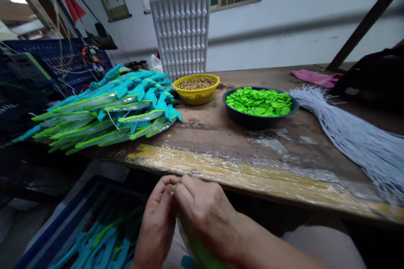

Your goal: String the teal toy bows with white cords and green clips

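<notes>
My left hand (158, 218) and my right hand (205, 212) meet just in front of the table edge, fingers closed. Between them is a long green and teal plastic piece (205, 254) with a translucent side, partly covered by my right hand. A bit of its green tip and a small white bit, perhaps cord, show at the pinched fingertips. What the fingertips grip exactly is hidden. Similar teal and green pieces (132, 101) with clear sides lie heaped on the left of the table. More teal and green pieces (97, 239) fill a blue crate (41, 235) at lower left.
On the wooden table (205, 134) stand a yellow bowl (197, 97) of small brass-coloured rings and a dark bowl (255, 121) of flat green pieces. A bundle of white cords (341, 130) lies at right, near a pink cloth (317, 77). A grey moulded tray (181, 35) leans behind.
</notes>
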`<state>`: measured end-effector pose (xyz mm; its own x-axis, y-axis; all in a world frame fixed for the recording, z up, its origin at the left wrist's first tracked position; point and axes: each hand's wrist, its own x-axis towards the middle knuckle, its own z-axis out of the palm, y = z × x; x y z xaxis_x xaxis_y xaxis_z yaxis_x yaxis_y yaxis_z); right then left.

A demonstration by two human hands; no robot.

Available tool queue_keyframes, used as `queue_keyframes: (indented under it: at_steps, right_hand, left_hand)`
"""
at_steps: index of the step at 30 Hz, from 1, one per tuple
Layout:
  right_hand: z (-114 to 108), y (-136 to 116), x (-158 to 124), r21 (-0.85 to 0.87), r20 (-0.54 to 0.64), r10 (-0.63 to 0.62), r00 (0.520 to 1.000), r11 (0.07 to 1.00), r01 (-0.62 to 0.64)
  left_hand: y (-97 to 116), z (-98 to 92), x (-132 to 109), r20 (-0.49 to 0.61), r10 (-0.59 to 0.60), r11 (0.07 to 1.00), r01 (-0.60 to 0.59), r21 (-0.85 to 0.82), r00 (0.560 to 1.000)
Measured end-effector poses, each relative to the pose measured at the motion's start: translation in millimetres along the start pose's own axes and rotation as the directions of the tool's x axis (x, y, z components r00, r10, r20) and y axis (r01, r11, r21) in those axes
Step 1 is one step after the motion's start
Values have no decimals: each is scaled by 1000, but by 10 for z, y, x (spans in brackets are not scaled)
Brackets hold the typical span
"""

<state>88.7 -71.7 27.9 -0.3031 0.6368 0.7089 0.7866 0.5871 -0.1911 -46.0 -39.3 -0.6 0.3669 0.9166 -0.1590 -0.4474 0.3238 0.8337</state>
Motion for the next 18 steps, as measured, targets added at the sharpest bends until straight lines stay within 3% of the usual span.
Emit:
queue_keyframes:
  at_steps: [3,5,8,11,14,18]
  right_hand:
    - [-126,37,39,21,-23,73,997,997,-73]
    - [-249,69,105,142,-57,196,979,972,-187]
    - [-386,160,206,412,-79,471,879,818,-401]
    - [-356,282,210,601,52,661,748,578,-552]
    - [-197,366,104,633,233,691,684,426,-646]
    - [-72,378,-99,620,260,663,702,443,-648]
  left_hand:
    - [-31,10,42,40,36,994,-40,101,999]
    - [-32,25,67,77,27,993,-35,116,997]
    - [-8,61,99,135,-35,995,22,94,990]
    - [-4,90,120,167,-108,994,100,53,980]
    - [-72,75,136,150,-152,988,152,11,977]
    - [-235,-1,154,76,-211,977,213,-15,975]
